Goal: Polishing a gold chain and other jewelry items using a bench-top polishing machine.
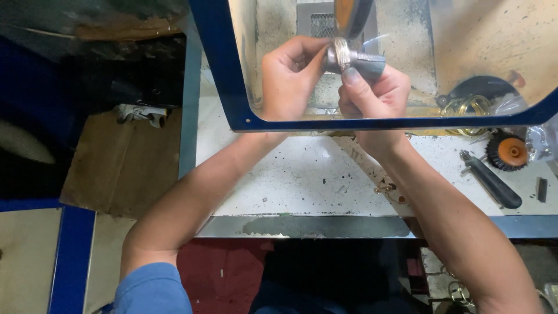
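Both my hands reach behind a clear shield with a blue frame [221, 70]. My left hand [288, 78] pinches a small round silvery metal piece [339, 55]. My right hand [372, 90] grips a grey tapered holder [367, 64] that the piece sits on, with a darkened fingertip on top. The piece is held against the edge of a spinning polishing wheel [351, 14] just above it. Which hand bears the piece's weight is unclear; both touch it.
A speckled white bench [290, 174] lies below the shield. At right lie a black-bristled brush wheel with an orange centre [507, 151], a dark-handled tool [491, 181], a small dark bar [542, 189] and thin wire rings [468, 107]. Cardboard [116, 168] lies left.
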